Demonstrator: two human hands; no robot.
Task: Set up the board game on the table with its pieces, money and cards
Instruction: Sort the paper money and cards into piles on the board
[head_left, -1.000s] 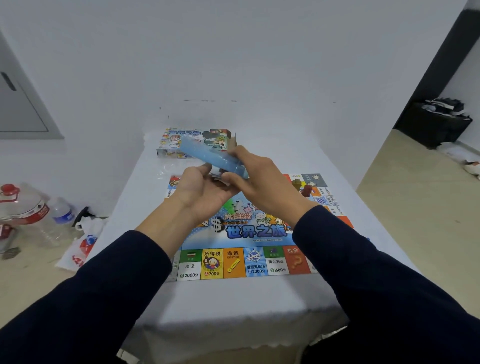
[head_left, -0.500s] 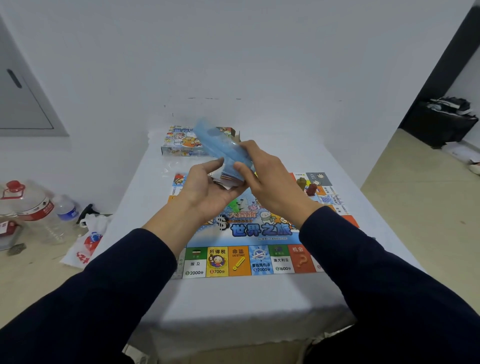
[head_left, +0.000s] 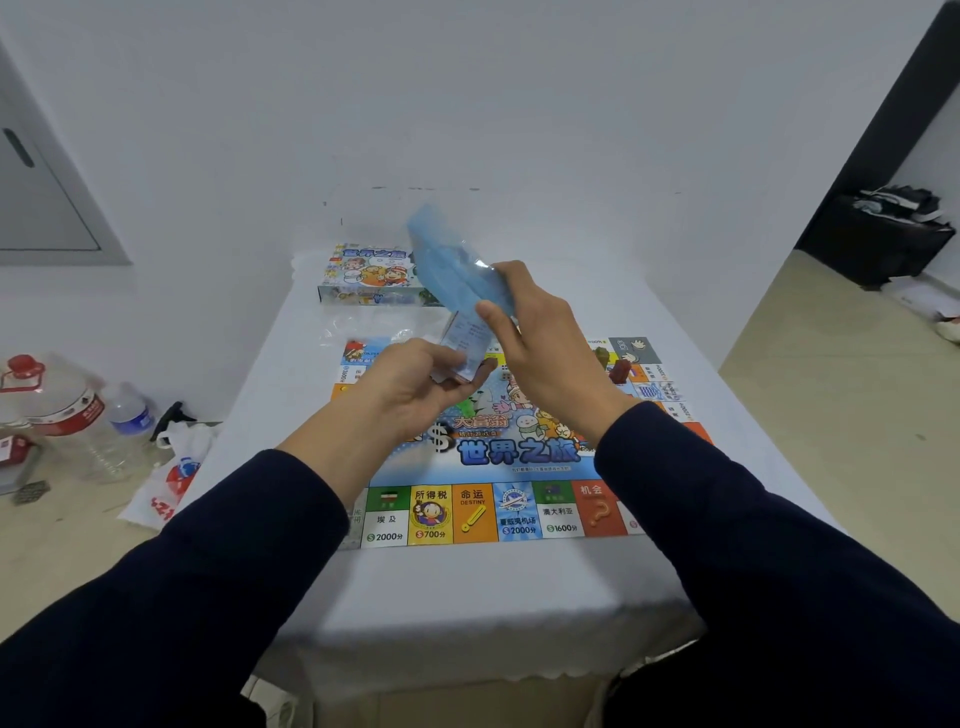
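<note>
the right hand (head_left: 540, 343) pinches a blue plastic wrapper (head_left: 457, 265) and holds it up over the game board (head_left: 498, 452). the wrapper is long and it leans, with its top end up and away toward the game box (head_left: 369, 273) and its open bottom end pointing down at the left hand (head_left: 421, 379). a stack of cards or paper money (head_left: 465, 345) sticks out of that bottom end; i cannot tell which it is. the left hand sits just under it, palm up, fingers curled around the low end of the stack. so the two hands are close together, the right one higher and the left one lower, with the stack running between them. it looks like the stack is being slid out of the wrapper, so the next move probably needs the right hand to pull up along the long way of the wrapper while the left hand keeps the stack. if the left hand's hold is loose, the stack could spill on the board. the board lies flat on the table (head_left: 467, 587), and two small game pieces (head_left: 613, 364) stand near its far right corner. the game box sits at the far end of the table.
</note>
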